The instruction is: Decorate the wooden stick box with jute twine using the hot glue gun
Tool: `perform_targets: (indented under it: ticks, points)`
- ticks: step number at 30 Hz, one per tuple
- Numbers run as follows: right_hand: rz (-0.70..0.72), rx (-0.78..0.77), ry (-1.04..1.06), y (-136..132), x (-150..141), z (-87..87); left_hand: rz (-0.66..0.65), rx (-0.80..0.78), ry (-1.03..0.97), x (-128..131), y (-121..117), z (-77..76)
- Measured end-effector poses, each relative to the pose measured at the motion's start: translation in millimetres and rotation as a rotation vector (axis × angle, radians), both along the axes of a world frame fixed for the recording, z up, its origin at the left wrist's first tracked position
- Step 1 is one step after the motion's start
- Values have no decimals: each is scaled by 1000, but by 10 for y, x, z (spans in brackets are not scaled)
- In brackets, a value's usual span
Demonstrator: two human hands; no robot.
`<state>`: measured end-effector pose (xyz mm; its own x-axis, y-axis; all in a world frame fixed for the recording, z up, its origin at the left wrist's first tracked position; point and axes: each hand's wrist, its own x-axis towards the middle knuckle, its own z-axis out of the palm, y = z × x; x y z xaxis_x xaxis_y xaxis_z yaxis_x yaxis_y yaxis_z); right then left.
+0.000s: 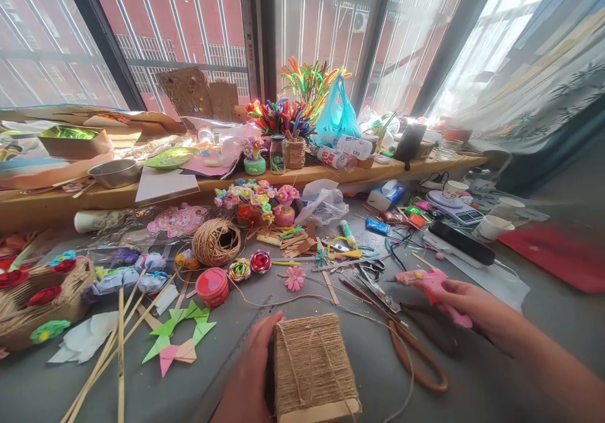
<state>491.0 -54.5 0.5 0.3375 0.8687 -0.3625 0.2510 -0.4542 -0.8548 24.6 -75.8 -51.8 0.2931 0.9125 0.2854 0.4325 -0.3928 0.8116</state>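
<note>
My left hand (250, 372) grips the left side of a box wrapped in jute twine (314, 360), its fingers partly hidden behind it. Loose strands make a zigzag on the box's face, and a bare wooden strip shows along its near edge. Over on the right, my right hand (466, 303) is closed around a pink hot glue gun (432, 284) whose nozzle points left. From the ball of twine (216, 241) a strand runs across the table towards the right. Scissors with brown handles (420, 360) lie between the box and my right hand.
Left of the box are a folded paper star (165, 338), a red tub (212, 286) and wooden sticks (121, 347). A black phone (462, 243) lies at the right. Along the window, a wooden ledge (227, 183) holds jars, pipe cleaners and a blue bag (338, 117).
</note>
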Motion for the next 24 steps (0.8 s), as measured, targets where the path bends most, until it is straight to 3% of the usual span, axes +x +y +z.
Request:
perform_targets:
  ticks: [3,7,11,16,20,24]
  points:
    - [103,-111,51,60,63,-21,7,-6,2,3,1,30]
    - [291,-128,-57,187,47,-19,13,-7,-27,14,-4,20]
    - [361,-128,-174,338,29,-35,17,-12,-35,8,7,-36]
    - [369,-100,-392,451,63,-120,39,21,-2,2,15,-50]
    - [301,6,-577,398,64,-175,35,33,16,6,6,-36]
    - [242,195,-682,102,-405,-80,2,24,14,-8,8,-24]
